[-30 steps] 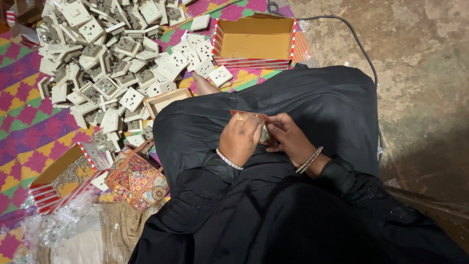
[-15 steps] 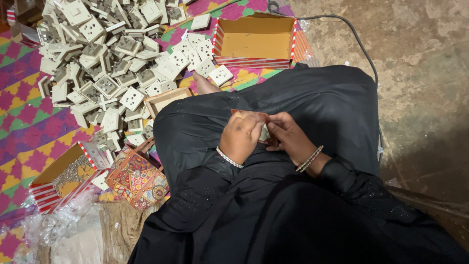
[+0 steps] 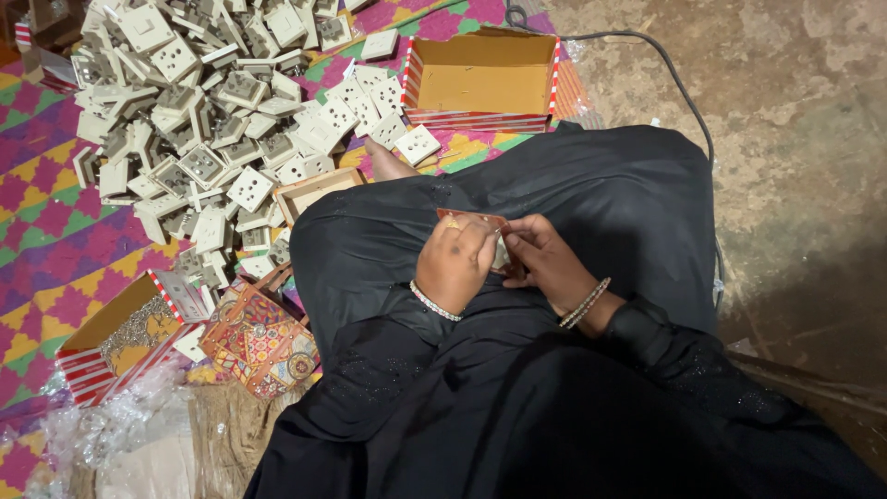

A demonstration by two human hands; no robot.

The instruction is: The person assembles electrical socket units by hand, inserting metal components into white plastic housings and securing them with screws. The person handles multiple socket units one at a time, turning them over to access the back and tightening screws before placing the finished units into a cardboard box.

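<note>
I sit cross-legged in black clothing, hands together over my lap. My left hand (image 3: 455, 266) and my right hand (image 3: 547, 262) both grip a small flat box (image 3: 473, 219) with a reddish edge, and a pale socket part shows between my fingers. What lies inside the box is hidden by my hands. Each wrist wears a beaded bracelet. A large heap of white socket plates (image 3: 212, 120) spreads over the patterned mat to my front left.
An open striped cardboard box (image 3: 485, 81) stands ahead. Another open box (image 3: 120, 337) holding small metal parts sits at my left, beside a colourful embroidered bag (image 3: 263, 337). Crumpled clear plastic (image 3: 120, 444) lies near left. A dark cable (image 3: 665, 79) runs over bare ground on the right.
</note>
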